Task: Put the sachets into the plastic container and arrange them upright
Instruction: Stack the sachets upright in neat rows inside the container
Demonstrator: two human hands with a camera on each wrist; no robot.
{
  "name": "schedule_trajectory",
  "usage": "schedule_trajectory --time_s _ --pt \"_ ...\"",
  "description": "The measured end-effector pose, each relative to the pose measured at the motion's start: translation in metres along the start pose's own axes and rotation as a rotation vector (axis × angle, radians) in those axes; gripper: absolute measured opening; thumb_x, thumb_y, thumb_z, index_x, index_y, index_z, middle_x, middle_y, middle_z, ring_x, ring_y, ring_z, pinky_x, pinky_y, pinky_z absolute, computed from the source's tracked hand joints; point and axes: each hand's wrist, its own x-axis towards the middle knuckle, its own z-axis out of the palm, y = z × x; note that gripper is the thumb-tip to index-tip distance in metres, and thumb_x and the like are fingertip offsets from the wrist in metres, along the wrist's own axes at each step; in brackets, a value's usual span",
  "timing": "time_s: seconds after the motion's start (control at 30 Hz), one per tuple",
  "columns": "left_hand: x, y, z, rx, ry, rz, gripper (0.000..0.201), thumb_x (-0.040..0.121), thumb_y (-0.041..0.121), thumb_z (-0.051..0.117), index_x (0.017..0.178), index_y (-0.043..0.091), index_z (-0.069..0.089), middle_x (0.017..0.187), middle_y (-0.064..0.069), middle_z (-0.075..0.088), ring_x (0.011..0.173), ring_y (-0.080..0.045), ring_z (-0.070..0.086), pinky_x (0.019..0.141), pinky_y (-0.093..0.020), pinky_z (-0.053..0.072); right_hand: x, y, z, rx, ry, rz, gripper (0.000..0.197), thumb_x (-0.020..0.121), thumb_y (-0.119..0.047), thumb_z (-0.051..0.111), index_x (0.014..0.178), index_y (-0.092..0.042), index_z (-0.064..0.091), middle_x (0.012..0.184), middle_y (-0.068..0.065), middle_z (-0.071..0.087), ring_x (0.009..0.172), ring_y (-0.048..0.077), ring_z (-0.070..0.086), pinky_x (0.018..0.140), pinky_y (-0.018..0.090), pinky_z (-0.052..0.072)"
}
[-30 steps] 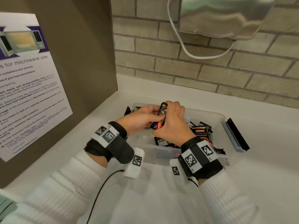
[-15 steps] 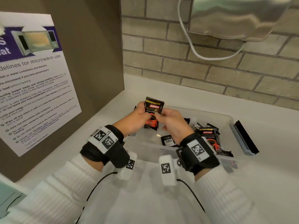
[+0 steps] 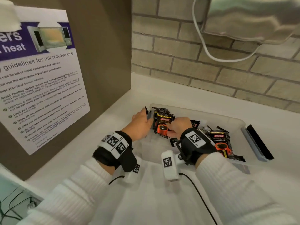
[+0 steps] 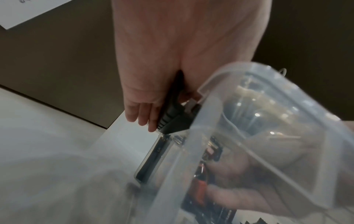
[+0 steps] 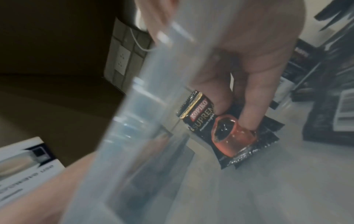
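A clear plastic container [image 3: 227,118] sits on the white counter. A short row of black Kopiko sachets [image 3: 163,114] stands upright at its left end. My right hand [image 3: 172,127] pinches the front sachet [image 5: 206,121] of that row, thumb and finger on its printed face. My left hand [image 3: 146,118] grips the container's left end, fingers [image 4: 143,116] outside on the black clip [image 4: 172,119] and thumb on the inner side. Several loose sachets [image 3: 220,143] lie flat in the right half. The container's wall [image 5: 134,121] blurs the right wrist view.
A grey and black clip [image 3: 258,143] hangs open on the container's right end. A brown panel with a microwave poster [image 3: 40,86] stands close on the left. The brick wall [image 3: 211,65] with a white cable and a metal dispenser is behind.
Both hands held one sachet above the container. Now the right hand has lowered it against the upright row at the left end, and the left hand has moved to the container's left clip.
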Motion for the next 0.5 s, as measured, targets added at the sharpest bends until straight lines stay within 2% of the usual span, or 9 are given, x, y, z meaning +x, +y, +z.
schedule_trajectory --time_s 0.03,0.07,0.1,0.17,0.27,0.33,0.4,0.43,0.5 --pt "0.0 0.0 -0.001 0.011 0.0 0.011 0.035 0.098 0.027 0.039 0.127 0.008 0.037 0.12 -0.016 0.05 0.113 -0.034 0.045 0.085 -0.044 0.048 -0.005 0.004 0.003 -0.432 0.058 -0.144 0.029 0.099 -0.03 0.037 0.105 -0.01 0.057 0.111 0.002 0.068 0.107 0.014 0.062 0.076 0.019 0.043" --pt "0.001 -0.001 -0.001 0.02 -0.003 0.022 0.038 0.098 0.029 0.039 0.129 0.008 0.035 0.122 -0.016 0.049 0.114 -0.033 0.044 0.09 -0.045 0.046 -0.005 0.003 0.006 -0.706 0.059 -0.219 0.039 0.099 -0.036 0.035 0.121 -0.01 0.053 0.123 0.007 0.06 0.115 0.022 0.056 0.085 0.024 0.042" --pt "0.001 -0.002 -0.001 0.023 -0.015 0.025 0.04 0.098 0.03 0.039 0.131 0.008 0.033 0.123 -0.016 0.048 0.115 -0.034 0.043 0.092 -0.048 0.045 -0.006 0.001 0.01 -0.82 0.047 -0.22 0.043 0.098 -0.039 0.035 0.127 -0.01 0.05 0.127 0.008 0.056 0.118 0.025 0.053 0.092 0.028 0.041" --pt "0.003 -0.005 -0.001 0.023 -0.032 0.025 0.044 0.098 0.03 0.039 0.134 0.008 0.031 0.126 -0.016 0.046 0.117 -0.034 0.042 0.094 -0.048 0.043 -0.006 -0.001 0.02 -0.802 0.054 -0.207 0.042 0.097 -0.041 0.038 0.12 -0.01 0.054 0.12 0.005 0.058 0.116 0.024 0.054 0.096 0.028 0.04" --pt "0.002 -0.006 -0.001 0.033 -0.038 0.031 0.047 0.098 0.029 0.038 0.137 0.006 0.027 0.13 -0.016 0.044 0.123 -0.034 0.039 0.099 -0.044 0.038 0.001 -0.004 0.03 -0.76 0.049 -0.19 0.03 0.096 -0.042 0.04 0.099 -0.016 0.056 0.086 0.0 0.053 0.101 0.023 0.057 0.091 0.027 0.041" --pt "0.0 -0.004 -0.002 0.033 -0.042 0.033 0.052 0.099 0.03 0.037 0.142 0.006 0.022 0.136 -0.016 0.04 0.128 -0.034 0.034 0.104 -0.044 0.034 0.0 -0.003 0.031 -0.767 0.014 -0.205 0.022 0.097 -0.033 0.043 0.1 -0.016 0.056 0.08 0.001 0.052 0.101 0.023 0.058 0.09 0.028 0.042" --pt "0.0 -0.005 -0.001 0.026 -0.048 0.036 0.052 0.099 0.029 0.037 0.143 0.007 0.021 0.138 -0.015 0.038 0.13 -0.032 0.032 0.106 -0.042 0.032 -0.007 -0.001 0.029 -0.749 -0.031 -0.257 0.028 0.097 -0.026 0.043 0.116 -0.01 0.056 0.103 0.006 0.062 0.112 0.024 0.056 0.091 0.027 0.043" --pt "0.001 -0.005 -0.001 0.018 -0.045 0.04 0.051 0.099 0.03 0.037 0.142 0.007 0.023 0.137 -0.016 0.04 0.128 -0.032 0.034 0.105 -0.043 0.033 -0.004 -0.004 0.027 -0.688 -0.073 -0.197 0.032 0.098 -0.023 0.042 0.124 -0.006 0.052 0.119 0.008 0.059 0.117 0.025 0.054 0.089 0.023 0.045" --pt "0.003 -0.008 0.0 0.004 -0.039 0.049 0.05 0.098 0.031 0.038 0.14 0.006 0.026 0.133 -0.017 0.043 0.125 -0.034 0.037 0.103 -0.046 0.035 -0.004 -0.005 0.031 -0.385 -0.165 -0.044 0.037 0.098 -0.012 0.04 0.134 -0.002 0.041 0.136 0.012 0.048 0.117 0.021 0.053 0.062 0.007 0.049"
